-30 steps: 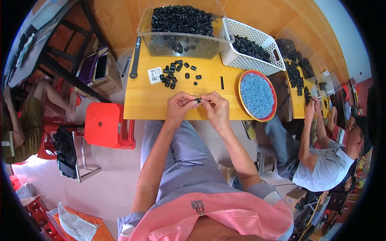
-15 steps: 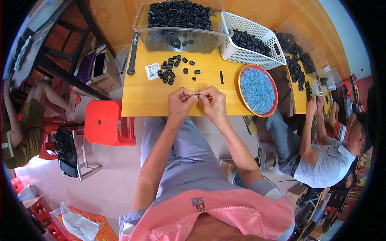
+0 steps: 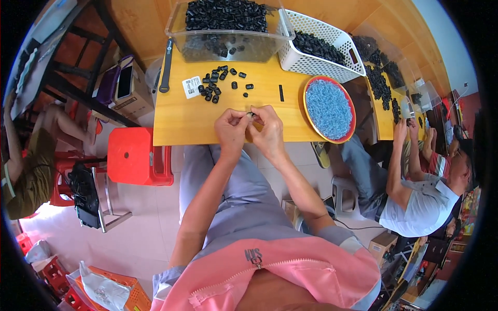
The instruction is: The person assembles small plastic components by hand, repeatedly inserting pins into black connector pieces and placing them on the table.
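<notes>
My left hand (image 3: 232, 129) and my right hand (image 3: 269, 132) meet above the front edge of the yellow table (image 3: 179, 122). Thumbs and fingertips are pinched around a small dark part (image 3: 251, 114) between them, mostly covered by the fingers. Beyond my hands lies a loose group of short black cylindrical plastic pieces (image 3: 215, 89), with a few scattered to its right. To the right, a red and yellow bowl (image 3: 305, 110) holds many small clear-bluish plastic bits (image 3: 328, 108). A thin black strip (image 3: 281, 93) lies between the pieces and the bowl.
A clear bin (image 3: 228, 49) and a white perforated basket (image 3: 324, 66), both with black parts, stand at the back. A black bar-like tool (image 3: 166, 70) and white label (image 3: 192, 87) lie left. A red stool (image 3: 129, 155) is beside the table; a co-worker (image 3: 423, 207) sits right.
The whole view has shifted slightly, so the table sits higher in it. My hands stay together, fingertips still pinching the small part, with the right hand turned a little.
</notes>
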The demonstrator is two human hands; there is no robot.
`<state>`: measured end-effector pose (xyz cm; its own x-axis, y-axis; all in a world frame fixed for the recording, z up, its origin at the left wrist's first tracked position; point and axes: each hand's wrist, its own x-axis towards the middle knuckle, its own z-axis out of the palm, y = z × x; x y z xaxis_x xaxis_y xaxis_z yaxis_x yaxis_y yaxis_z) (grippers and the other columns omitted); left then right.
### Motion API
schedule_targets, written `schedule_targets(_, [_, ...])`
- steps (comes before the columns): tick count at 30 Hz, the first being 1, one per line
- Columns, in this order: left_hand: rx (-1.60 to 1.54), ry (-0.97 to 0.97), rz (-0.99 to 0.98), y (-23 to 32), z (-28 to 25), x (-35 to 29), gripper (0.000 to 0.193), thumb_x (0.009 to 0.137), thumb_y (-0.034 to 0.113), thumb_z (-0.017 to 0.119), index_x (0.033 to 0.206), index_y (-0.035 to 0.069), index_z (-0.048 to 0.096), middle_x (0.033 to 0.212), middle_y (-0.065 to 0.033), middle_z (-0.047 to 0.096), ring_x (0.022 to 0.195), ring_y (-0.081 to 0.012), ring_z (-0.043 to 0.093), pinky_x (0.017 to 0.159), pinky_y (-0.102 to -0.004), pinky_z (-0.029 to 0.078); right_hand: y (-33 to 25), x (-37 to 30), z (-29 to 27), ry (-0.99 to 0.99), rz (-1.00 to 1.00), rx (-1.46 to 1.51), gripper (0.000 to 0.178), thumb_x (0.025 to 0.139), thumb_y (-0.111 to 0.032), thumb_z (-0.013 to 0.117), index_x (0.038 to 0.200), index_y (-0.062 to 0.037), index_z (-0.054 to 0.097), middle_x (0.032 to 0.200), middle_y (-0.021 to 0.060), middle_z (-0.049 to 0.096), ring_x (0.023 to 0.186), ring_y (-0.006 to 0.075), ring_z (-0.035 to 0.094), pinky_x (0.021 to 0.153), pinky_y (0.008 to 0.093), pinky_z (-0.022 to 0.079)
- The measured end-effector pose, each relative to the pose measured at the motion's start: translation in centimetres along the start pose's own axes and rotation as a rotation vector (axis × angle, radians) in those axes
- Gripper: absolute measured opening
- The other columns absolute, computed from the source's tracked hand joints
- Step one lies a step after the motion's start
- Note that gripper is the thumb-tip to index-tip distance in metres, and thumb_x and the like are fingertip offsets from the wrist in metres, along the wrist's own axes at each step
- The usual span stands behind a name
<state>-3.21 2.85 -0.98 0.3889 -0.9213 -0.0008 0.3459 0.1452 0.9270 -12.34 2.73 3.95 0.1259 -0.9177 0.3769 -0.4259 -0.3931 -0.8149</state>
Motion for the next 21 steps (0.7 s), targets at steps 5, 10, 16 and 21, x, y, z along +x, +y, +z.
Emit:
schedule_targets(5, [0.044, 0.03, -0.09, 1.6, 0.8, -0.4, 0.007, 0.071, -0.007, 0.063, 0.072, -0.002, 0.057, 0.068, -0.0035, 0.061, 0.06, -0.0059, 0.056, 0.056, -0.0186, 0.046, 0.5, -0.2, 0.0, 0.034, -0.058, -0.128, 0.032, 0.064, 0.006, 0.063, 0.095, 0.0052, 0.058, 0.081, 0.0162, 0.054, 0.077, 0.0322, 0.055, 0.067, 0.0367, 0.046])
schedule_targets(10, [0.087, 0.066, -0.071, 1.5, 1.2, -0.5, 0.006, 0.071, -0.004, 0.065, 0.069, -0.002, 0.059, 0.065, -0.0028, 0.061, 0.058, -0.0057, 0.055, 0.054, -0.0187, 0.045, 0.3, -0.2, -0.2, 0.035, -0.098, -0.225, 0.032, 0.064, 0.005, 0.062, 0.096, 0.006, 0.058, 0.082, 0.0161, 0.054, 0.078, 0.033, 0.054, 0.067, 0.038, 0.046])
schedule_targets(16, [0.116, 0.077, -0.066, 1.2, 1.0, -0.3, 0.005, 0.073, -0.004, 0.063, 0.07, -0.001, 0.06, 0.067, -0.0016, 0.06, 0.061, -0.0054, 0.054, 0.056, -0.0186, 0.044, 0.4, -0.1, 0.3, 0.063, -0.217, -0.299, 0.029, 0.065, 0.005, 0.059, 0.095, 0.006, 0.059, 0.08, 0.0162, 0.054, 0.076, 0.0327, 0.054, 0.066, 0.0393, 0.045])
schedule_targets(21, [0.085, -0.024, -0.067, 1.2, 0.5, 0.0, 0.004, 0.077, 0.001, 0.063, 0.077, -0.001, 0.059, 0.073, -0.0011, 0.059, 0.066, -0.0069, 0.055, 0.06, -0.0198, 0.046, 0.2, 0.2, -0.5, 0.021, -0.229, -0.255, 0.026, 0.068, 0.005, 0.058, 0.094, 0.0046, 0.058, 0.081, 0.0167, 0.055, 0.077, 0.0336, 0.054, 0.067, 0.0392, 0.045])
